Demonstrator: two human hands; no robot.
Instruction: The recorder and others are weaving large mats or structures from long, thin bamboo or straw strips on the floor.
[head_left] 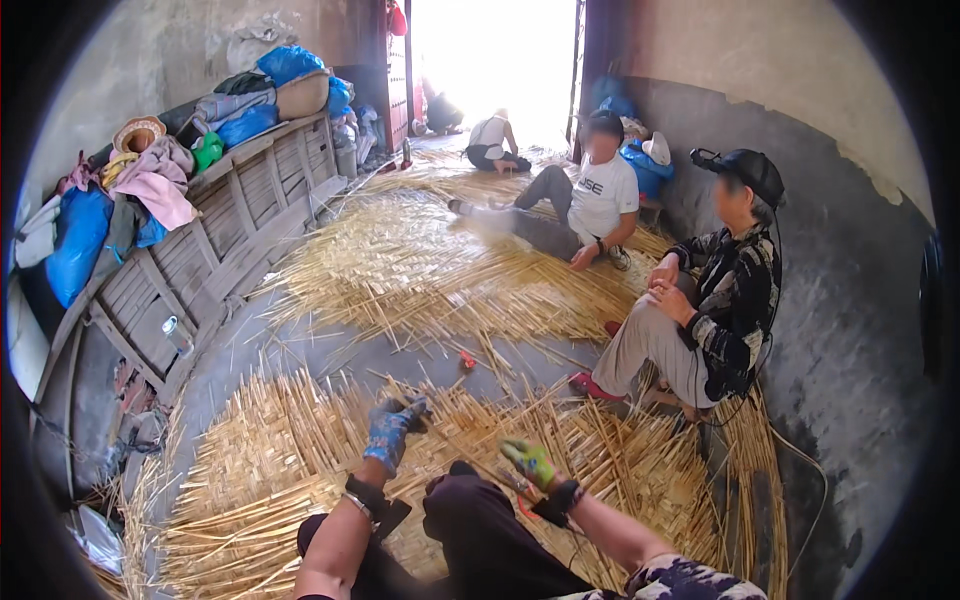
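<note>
A partly woven mat of pale yellow split strips lies on the floor in front of me and around my knees. Loose strip ends stick out along its edges. Over its middle, my left hand wears a blue patterned glove with dark fingertips. Its fingers are bent together, and what they hold is too small to make out. To the right and a little nearer, my right hand wears a yellow-green glove. Its fingers point left and press together low over the strips; their grip is partly hidden.
A larger woven mat spreads beyond a strip of grey floor. A person in a dark patterned top sits close on the right; others sit farther back. A wooden frame piled with bags and clothes lines the left wall. A small red object lies ahead.
</note>
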